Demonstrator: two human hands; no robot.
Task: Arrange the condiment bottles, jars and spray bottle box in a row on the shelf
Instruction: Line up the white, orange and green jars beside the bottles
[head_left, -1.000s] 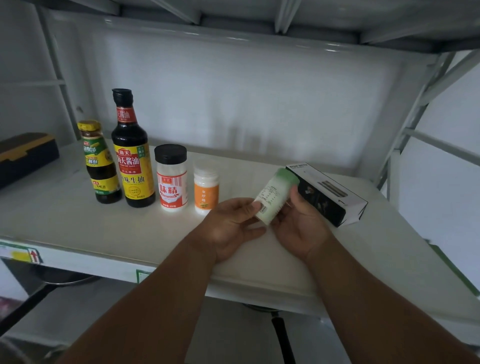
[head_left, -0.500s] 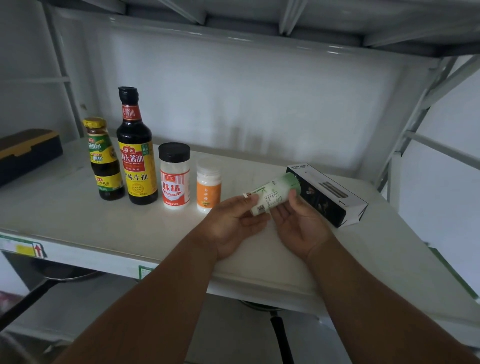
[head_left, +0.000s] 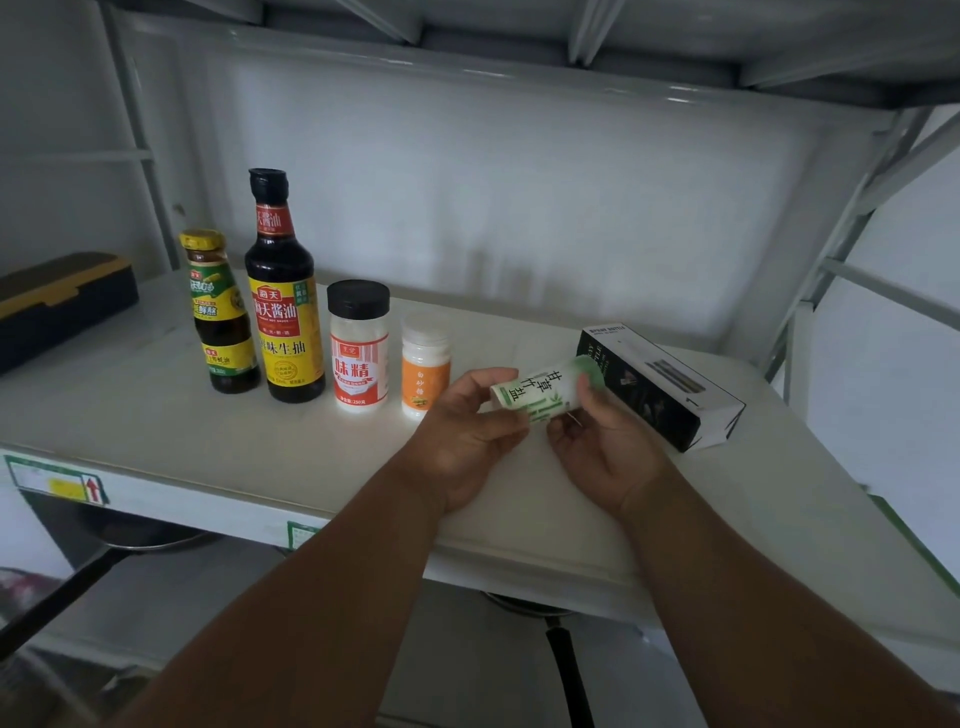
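Observation:
On the white shelf (head_left: 208, 457), four containers stand in a row: a small yellow-capped sauce bottle (head_left: 222, 317), a tall soy sauce bottle (head_left: 283, 296), a black-lidded jar with a red label (head_left: 359, 348) and a small white jar with an orange label (head_left: 425, 366). A green-and-white jar (head_left: 545, 392) lies nearly sideways in the air above the shelf, right of the row. My left hand (head_left: 462, 441) grips its base end and my right hand (head_left: 605, 447) its capped end. The black-and-white spray bottle box (head_left: 660, 387) lies on its side just behind my right hand.
A dark case with a yellow stripe (head_left: 57, 306) sits at the shelf's far left. Metal shelf struts (head_left: 852, 218) rise at the right. Another shelf board hangs overhead, and a pan handle (head_left: 52, 603) shows below the shelf's front edge.
The green-and-white jar has been tipped from nearly upright to almost sideways and rotated in both hands, so its front label faces me now. Nothing else on the shelf has moved.

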